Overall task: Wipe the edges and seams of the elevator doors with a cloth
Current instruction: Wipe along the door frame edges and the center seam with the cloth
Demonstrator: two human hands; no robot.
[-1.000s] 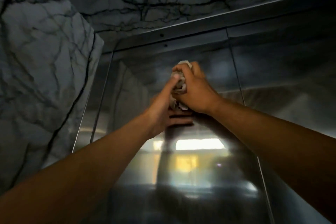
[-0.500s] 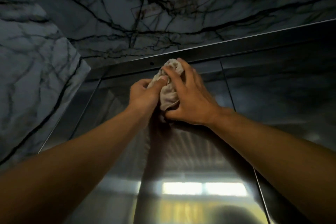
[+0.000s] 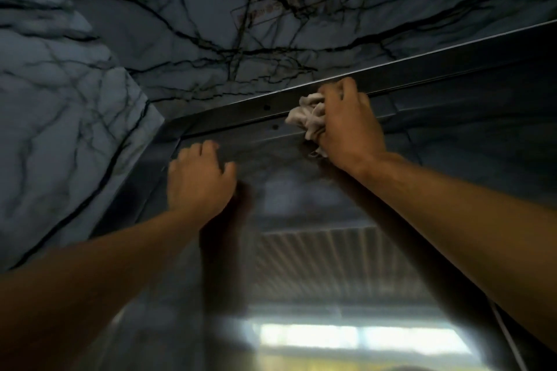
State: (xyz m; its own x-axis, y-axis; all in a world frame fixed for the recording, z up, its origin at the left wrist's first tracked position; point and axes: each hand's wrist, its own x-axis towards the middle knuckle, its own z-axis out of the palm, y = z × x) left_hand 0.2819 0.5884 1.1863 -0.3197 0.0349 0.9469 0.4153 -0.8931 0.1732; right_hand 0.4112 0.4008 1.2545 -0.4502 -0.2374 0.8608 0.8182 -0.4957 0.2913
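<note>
Head view, looking steeply upward at the top of a steel elevator door point(image 3: 301, 205) set in dark-veined marble wall point(image 3: 60, 114).

Right hand point(image 3: 346, 126): raised to the top of the door, fingers curled closed around a bunched pale cloth point(image 3: 307, 117). The cloth is crumpled, bulging out on the left side of the hand, with a small tail showing below the palm. Cloth and hand press against the metal header frame point(image 3: 229, 113), at the line where the door's top edge meets the frame. The fingertips reach up onto the upper strip of the frame.

Left hand point(image 3: 199, 181): holds nothing. It lies open, palm flat on the door panel, fingers spread slightly and pointing up, near the upper left corner of the door. It is well apart from the cloth and from the right hand. Edges of this hand are motion-blurred.

Two small dark dots, possibly screws point(image 3: 266, 107), sit on the header frame just left of the cloth.

The door surface is reflective: it shows a ribbed ceiling pattern and a bright light band point(image 3: 361, 337) low in the view. A vertical seam point(image 3: 506, 328) runs down at lower right, partly hidden by the right forearm.

Marble above the frame carries black veining; a faint rectangular marking there is too blurred to read.
</note>
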